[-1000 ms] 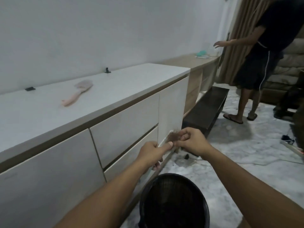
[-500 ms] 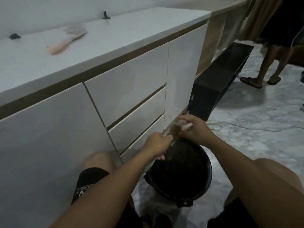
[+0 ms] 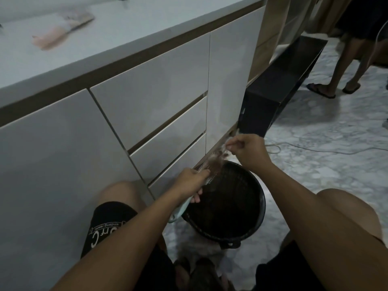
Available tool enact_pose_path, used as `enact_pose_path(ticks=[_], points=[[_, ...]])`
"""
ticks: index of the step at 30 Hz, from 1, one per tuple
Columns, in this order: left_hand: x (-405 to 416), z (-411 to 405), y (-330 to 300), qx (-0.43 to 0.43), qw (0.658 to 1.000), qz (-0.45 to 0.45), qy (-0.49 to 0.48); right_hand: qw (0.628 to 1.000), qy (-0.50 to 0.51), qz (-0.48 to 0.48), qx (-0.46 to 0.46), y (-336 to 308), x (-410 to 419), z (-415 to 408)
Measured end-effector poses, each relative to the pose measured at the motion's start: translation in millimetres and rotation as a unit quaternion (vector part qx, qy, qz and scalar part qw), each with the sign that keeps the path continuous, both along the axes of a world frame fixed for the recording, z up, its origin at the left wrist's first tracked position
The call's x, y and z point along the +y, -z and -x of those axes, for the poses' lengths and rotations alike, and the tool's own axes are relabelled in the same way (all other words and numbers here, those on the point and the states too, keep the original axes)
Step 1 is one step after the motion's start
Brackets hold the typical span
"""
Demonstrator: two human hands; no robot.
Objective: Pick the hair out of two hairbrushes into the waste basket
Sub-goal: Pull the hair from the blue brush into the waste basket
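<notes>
My left hand [image 3: 190,181] grips a pale mint hairbrush [image 3: 180,210] over the rim of a black mesh waste basket [image 3: 255,219] that stands on the floor between my knees. Bristles of the brush show beside my thumb. My right hand [image 3: 245,149] pinches a tuft of brown hair [image 3: 218,159] that stretches from the brush up to my fingers, above the basket's far edge. A second, pink hairbrush [image 3: 60,31] lies blurred on the white cabinet top at the upper left.
A white cabinet with drawers [image 3: 159,114] stands right in front of me. A low black bench [image 3: 279,89] sits beyond it on the marble floor, with a thin cable [image 3: 315,151] across the tiles. Another person's legs in sandals [image 3: 333,80] are at the far right.
I have dropped down into a squat, so the view now looks down on the basket. My right hand has pulled up and away from the brush, drawing the hair out.
</notes>
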State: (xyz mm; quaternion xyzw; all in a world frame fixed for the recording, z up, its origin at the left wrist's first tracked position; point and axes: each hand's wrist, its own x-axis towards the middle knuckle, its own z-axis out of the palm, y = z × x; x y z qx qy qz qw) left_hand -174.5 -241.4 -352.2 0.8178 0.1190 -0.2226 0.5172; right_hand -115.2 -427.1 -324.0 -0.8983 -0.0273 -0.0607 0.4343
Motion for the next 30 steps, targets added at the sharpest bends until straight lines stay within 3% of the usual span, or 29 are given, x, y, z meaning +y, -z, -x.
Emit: enact_pose_path(ticks=[3,8,11,16,21,24,30], points=[[0,0,-1,0.002,1.000,-0.005,0.004,1.000,0.012,-0.009,0.019,1,-3,-1],[-6,0,-6,0.009,1.000,0.004,0.004,0.989,-0.120,0.018,0.089,-1,0,10],[-7,2,-11,0.013,1.000,0.019,0.004,0.984,-0.158,0.062,0.046,7,1,10],[-9,4,-13,-0.017,0.999,-0.017,0.035,0.997,-0.076,0.006,0.012,-1,-2,12],[-6,-1,-14,-0.025,0.999,-0.034,0.026,0.989,0.057,-0.119,0.061,-3,-10,9],[-3,-2,-14,-0.025,0.999,-0.033,0.030,0.981,0.086,-0.155,0.079,-8,-15,8],[-7,-3,-15,-0.033,0.999,-0.019,0.022,0.976,-0.079,-0.140,0.150,-13,-6,17]])
